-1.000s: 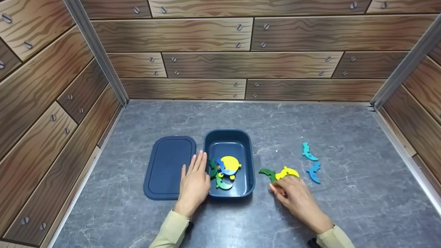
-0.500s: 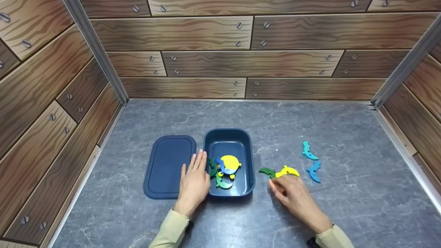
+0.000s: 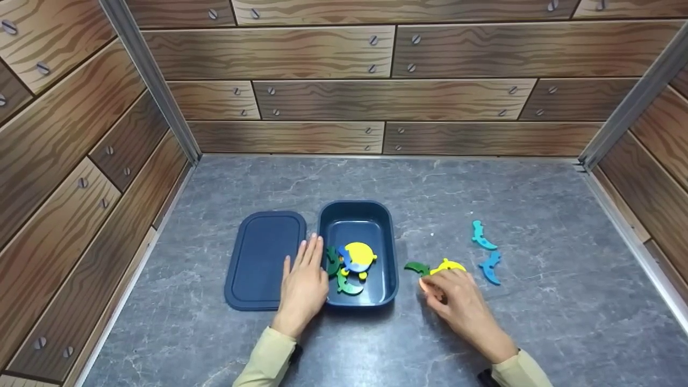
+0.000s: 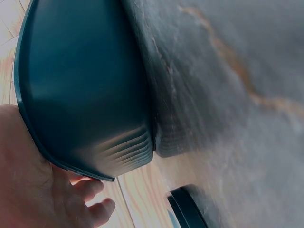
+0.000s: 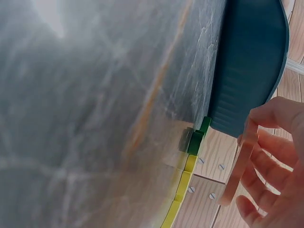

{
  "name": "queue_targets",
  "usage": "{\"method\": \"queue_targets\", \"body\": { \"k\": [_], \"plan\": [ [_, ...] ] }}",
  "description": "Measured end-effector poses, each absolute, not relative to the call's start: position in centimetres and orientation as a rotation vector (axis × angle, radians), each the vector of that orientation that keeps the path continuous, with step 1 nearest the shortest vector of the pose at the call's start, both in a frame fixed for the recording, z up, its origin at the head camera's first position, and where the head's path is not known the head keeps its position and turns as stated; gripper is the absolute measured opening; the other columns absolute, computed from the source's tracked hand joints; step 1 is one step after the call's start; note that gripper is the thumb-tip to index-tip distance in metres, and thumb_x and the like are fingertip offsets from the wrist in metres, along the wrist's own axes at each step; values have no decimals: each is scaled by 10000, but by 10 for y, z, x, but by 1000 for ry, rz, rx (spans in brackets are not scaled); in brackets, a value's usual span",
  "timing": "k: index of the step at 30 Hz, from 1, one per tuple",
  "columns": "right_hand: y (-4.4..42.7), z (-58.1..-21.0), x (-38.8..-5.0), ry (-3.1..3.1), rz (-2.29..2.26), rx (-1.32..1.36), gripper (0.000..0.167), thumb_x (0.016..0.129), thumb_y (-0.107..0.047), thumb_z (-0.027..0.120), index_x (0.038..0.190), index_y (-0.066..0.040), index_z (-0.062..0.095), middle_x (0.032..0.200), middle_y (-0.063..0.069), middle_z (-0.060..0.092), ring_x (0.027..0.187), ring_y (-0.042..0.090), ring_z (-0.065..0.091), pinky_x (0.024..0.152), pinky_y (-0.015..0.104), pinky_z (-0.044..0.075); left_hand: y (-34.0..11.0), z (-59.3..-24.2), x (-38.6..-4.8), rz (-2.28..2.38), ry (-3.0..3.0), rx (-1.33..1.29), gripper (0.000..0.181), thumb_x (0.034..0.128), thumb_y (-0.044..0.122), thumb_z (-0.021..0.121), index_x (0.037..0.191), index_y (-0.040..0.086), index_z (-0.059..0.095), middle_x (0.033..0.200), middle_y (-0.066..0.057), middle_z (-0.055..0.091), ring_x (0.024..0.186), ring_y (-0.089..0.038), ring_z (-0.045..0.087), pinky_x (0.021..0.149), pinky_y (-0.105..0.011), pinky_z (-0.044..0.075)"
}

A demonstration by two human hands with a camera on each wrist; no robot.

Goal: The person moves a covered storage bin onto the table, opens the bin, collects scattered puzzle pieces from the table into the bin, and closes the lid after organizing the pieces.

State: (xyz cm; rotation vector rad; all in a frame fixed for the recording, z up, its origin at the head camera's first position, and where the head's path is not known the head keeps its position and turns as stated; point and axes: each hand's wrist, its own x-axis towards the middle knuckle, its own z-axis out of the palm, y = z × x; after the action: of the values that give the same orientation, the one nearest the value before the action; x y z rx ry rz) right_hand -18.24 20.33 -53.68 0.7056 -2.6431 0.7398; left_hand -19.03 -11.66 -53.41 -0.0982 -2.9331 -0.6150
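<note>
Two hands work at an open navy box [image 3: 379, 290] on a grey marbled table [image 3: 344, 180].
The left hand [image 3: 303, 285], fingers straight, lies along the box's left side, overlapping the edge of a flat navy lid [image 3: 260, 258]; inside the box, a round yellow piece [image 3: 360, 251] lies among green and blue ones. The right hand [image 3: 457, 301] pinches a mostly hidden orange piece [image 3: 440, 294] near a green piece [image 3: 416, 267] and a yellow crescent [image 3: 449, 265], with teal [image 3: 482, 237] and blue crescents [image 3: 490, 268] farther right.
</note>
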Motion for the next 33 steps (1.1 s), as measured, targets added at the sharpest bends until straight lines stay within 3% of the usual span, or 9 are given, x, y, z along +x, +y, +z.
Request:
{"method": "queue_targets", "body": {
  "k": [8, 26, 33],
  "plan": [
    [203, -536, -183, -2635, 706, 697, 201, 799, -92, 795, 996, -128, 767, 902, -58, 666, 858, 150, 574, 803, 387, 392, -116, -534, -191, -606, -2931, -106, 594, 994, 158, 481, 1561, 138, 303, 1612, -1, 236, 1475, -235, 202, 1153, -569, 170],
    [202, -532, -182, -2585, 685, 719, 210, 772, -86, 790, 973, -135, 755, 853, -64, 620, 779, 127, 518, 737, 350, 364, -117, -537, -191, -630, -2910, -106, 597, 986, 147, 469, 1561, 150, 307, 1613, 15, 232, 1473, -232, 208, 1152, -569, 170],
    [202, -527, -184, -2562, 699, 717, 205, 796, -70, 773, 984, -149, 756, 835, -79, 581, 766, 125, 493, 753, 387, 375, -116, -536, -191, -626, -2924, -92, 599, 990, 152, 467, 1564, 157, 298, 1616, 22, 221, 1478, -214, 187, 1159, -559, 159]
  ]
}}
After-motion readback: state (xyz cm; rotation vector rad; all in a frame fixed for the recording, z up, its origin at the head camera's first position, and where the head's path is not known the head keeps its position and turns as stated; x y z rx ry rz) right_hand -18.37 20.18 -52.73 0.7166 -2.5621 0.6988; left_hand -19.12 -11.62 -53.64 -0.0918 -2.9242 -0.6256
